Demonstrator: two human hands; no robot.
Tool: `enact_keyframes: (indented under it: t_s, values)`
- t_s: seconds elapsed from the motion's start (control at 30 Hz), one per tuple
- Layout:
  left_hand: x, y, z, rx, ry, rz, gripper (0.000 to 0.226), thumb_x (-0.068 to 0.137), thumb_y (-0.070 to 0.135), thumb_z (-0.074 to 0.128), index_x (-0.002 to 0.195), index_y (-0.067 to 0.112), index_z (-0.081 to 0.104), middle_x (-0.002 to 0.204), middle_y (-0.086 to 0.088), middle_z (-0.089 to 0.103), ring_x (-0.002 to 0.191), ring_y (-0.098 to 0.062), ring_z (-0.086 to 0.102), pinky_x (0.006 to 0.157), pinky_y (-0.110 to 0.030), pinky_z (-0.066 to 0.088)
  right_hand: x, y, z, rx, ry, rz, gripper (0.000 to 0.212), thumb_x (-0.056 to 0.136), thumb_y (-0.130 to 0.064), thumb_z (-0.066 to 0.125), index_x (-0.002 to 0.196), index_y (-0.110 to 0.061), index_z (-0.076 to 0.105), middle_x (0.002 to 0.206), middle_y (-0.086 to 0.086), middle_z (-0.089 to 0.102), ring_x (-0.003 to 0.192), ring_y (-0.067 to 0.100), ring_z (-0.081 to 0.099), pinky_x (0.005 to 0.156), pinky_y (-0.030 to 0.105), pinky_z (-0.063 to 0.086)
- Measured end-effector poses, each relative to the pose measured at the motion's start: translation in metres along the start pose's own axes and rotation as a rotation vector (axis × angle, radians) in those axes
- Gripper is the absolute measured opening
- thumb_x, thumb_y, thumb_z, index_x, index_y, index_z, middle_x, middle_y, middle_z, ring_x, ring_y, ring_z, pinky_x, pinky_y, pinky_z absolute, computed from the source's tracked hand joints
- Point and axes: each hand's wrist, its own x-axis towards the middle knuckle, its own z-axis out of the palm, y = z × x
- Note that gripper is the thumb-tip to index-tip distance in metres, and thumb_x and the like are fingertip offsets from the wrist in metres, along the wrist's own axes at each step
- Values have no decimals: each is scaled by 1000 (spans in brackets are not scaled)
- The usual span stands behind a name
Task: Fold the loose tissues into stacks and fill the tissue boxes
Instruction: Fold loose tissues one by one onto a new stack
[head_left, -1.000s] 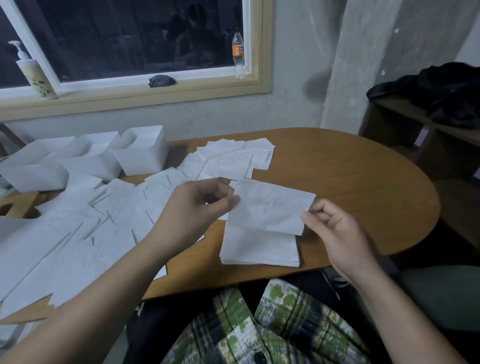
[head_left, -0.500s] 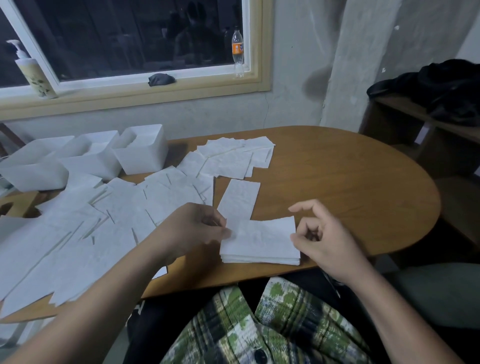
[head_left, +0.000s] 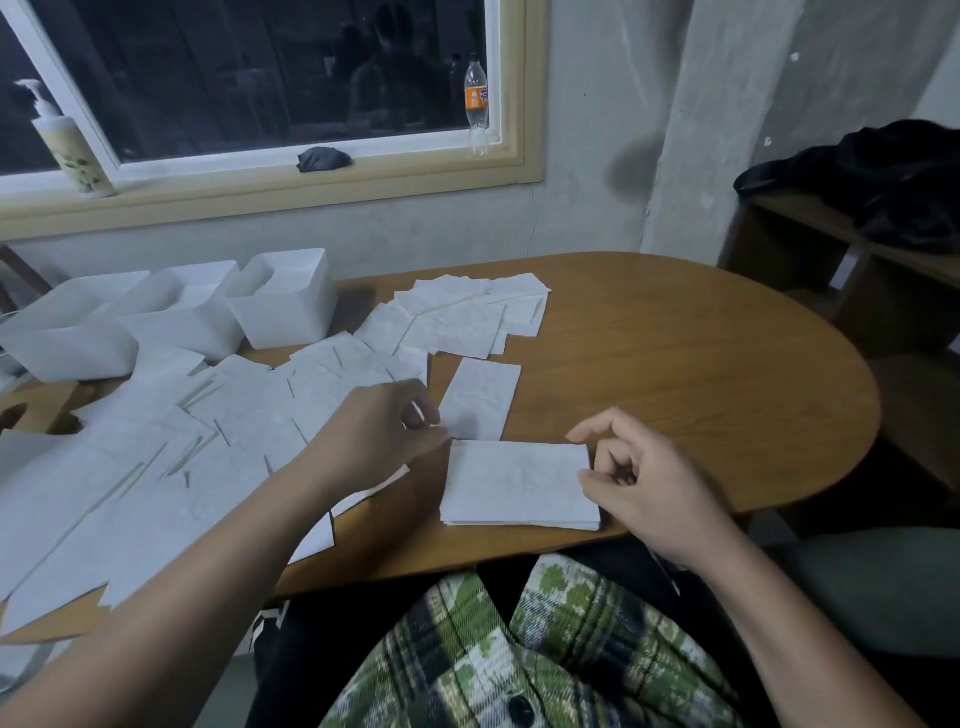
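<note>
My left hand (head_left: 384, 434) lay over the middle of the table (head_left: 727, 364), its fingers curled and their tips drawn together at the near left corner of a single folded tissue (head_left: 480, 397). I could not tell whether they were gripping that corner or only touching it. That tissue lay flat, running away from me, with its near end touching the far edge of the stack of folded tissues (head_left: 519, 483). The stack sat squarely at the near edge of the table, just in front of me.

My right hand (head_left: 649, 483) was at the stack's right side, holding nothing. Its fingers were loosely curled, the forefinger was lifted, and the thumb tip rested against the stack's right edge.

The loose tissues (head_left: 208, 467) covered the left part of the table in overlapping sheets, reaching its near left edge. A smaller spread of tissues (head_left: 467, 317) lay toward the far edge. Three white tissue boxes (head_left: 283, 304) stood side by side in a row at the far left corner, open at the top.

On the windowsill beyond stood a plastic bottle (head_left: 477, 104) with an orange label, a pump bottle (head_left: 67, 150) and a dark cloth (head_left: 324, 158).
</note>
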Motion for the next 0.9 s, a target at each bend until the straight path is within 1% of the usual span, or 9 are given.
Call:
enact_keyframes:
  t_s: [0.1,0.17,0.3,0.4,0.5,0.6,0.67,0.77,0.9]
  values:
    - [15,-9,2,90,39,164,12,94,32,82,100,35,72,94,18,71,81,-8,68,69,-22,61,-1,0,-1,9,0,-10,24,96,-7,71,110,-25,67,61,-2,49,60,11,45,67,25,40]
    - [23,-12,4,150,23,262,18,92,30,84,107,34,76,100,17,72,83,-7,68,74,-26,64,-1,-1,-1,20,0,-13,21,97,-8,70,108,-25,68,62,1,49,60,12,45,66,25,40]
    - [34,-10,6,220,-61,377,23,95,31,81,117,33,79,108,16,72,88,-7,66,82,-24,62,-1,-2,-2,43,-3,-9,17,98,-9,70,104,-24,69,65,9,51,60,12,44,64,24,38]
    - [41,-6,7,263,-79,396,19,96,32,78,114,36,79,108,15,74,89,-7,66,82,-30,64,0,0,-1,50,4,-5,16,98,-9,70,104,-24,70,63,4,49,60,12,44,63,23,38]
    - [46,-1,8,318,-66,387,24,96,28,78,119,33,77,110,12,75,92,-9,68,84,-29,64,1,4,-1,70,11,3,17,98,-9,69,104,-26,70,62,-1,48,60,12,44,64,24,38]
    - [50,1,11,351,-36,370,27,95,25,78,121,30,74,110,9,75,92,-11,68,83,-28,64,2,7,-2,93,16,7,18,99,-11,69,105,-27,70,64,7,52,61,18,46,66,26,39]
    - [52,2,12,338,-2,356,26,94,26,77,119,30,74,109,10,73,90,-12,67,80,-26,64,2,9,-2,105,35,6,18,98,-11,70,106,-26,70,66,11,55,63,27,47,67,32,40]
    - [51,6,10,280,83,370,20,94,23,74,114,26,77,105,13,68,87,-13,66,71,-19,56,3,10,-2,121,72,12,16,99,-13,70,107,-27,70,68,12,56,65,29,49,69,36,41]
    - [41,17,-1,171,173,404,14,95,19,73,107,25,78,98,10,68,82,-12,66,67,-28,59,4,14,-1,176,127,23,17,99,-14,71,109,-28,70,71,11,59,71,34,54,73,41,43]
